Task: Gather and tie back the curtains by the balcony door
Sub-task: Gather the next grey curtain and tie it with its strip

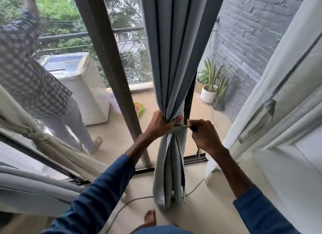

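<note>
Right now the grey-blue curtain (174, 59) hangs straight down in front of the balcony door, its long axis vertical and its pleats drawn into one narrow bunch at the level of the hands. The left hand (161, 123) has its grip closed round that bunch from the left, with a fingertip showing at the right of the folds. Just to the right, the right hand (204, 135) keeps a pinching grip on the end of a thin tie-back (182, 126), which runs roughly level from the bunch out to the fingers, crosswise to the hanging folds. So the band lies to the right of the cloth and just under the left hand's hold, and the right hand is the nearer one to its free end. As I read it, the coming move must carry that end round the bunch — how far it already wraps behind I cannot tell. Below the hands the cloth flares out and reaches the floor (217, 207).
</note>
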Demonstrator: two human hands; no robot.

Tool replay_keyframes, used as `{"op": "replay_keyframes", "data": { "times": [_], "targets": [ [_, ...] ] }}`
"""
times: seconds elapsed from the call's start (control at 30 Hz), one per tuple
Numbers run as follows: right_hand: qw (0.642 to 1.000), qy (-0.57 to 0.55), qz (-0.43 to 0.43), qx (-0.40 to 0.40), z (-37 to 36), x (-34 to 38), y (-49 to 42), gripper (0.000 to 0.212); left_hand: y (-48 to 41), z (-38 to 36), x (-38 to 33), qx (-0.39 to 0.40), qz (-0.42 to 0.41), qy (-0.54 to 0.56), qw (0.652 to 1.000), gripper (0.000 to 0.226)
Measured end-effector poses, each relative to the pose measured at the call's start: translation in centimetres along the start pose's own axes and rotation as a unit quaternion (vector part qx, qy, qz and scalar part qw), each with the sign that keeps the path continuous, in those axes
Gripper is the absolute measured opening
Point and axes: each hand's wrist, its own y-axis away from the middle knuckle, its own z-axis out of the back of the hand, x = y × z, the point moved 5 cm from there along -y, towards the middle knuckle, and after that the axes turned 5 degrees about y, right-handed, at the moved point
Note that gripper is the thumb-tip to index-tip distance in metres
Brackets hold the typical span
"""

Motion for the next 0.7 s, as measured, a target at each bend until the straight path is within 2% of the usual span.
{"op": "replay_keyframes", "data": {
  "times": [0.07, 0.23, 0.4, 0.53, 0.7],
  "targets": [
    [1.0, 0.026, 0.015, 0.005, 0.7, -0.7, -0.4, 0.039, 0.0, 0.0, -0.4, 0.016, -0.015, -0.003, 1.0, 0.036],
    [1.0, 0.004, 0.017, 0.021, 1.0, -2.5, -0.6, 0.031, 0.4, -0.4, -1.1, 0.053, -0.058, -0.01, 0.997, 0.023],
    [1.0, -0.018, 0.016, 0.02, 0.5, -2.0, -0.8, 0.026, 0.7, 0.1, -0.8, 0.081, -0.043, 0.039, 0.995, 0.025],
    [0.999, -0.048, 0.008, 0.016, 0.5, -3.1, -1.3, 0.023, 1.7, 0.5, -0.9, 0.098, -0.031, 0.075, 0.992, 0.009],
    [0.997, -0.067, 0.009, 0.031, 0.2, -5.0, -1.7, 0.018, 2.5, -0.2, -1.5, 0.099, -0.011, 0.127, 0.987, 0.023]
  ]
}}
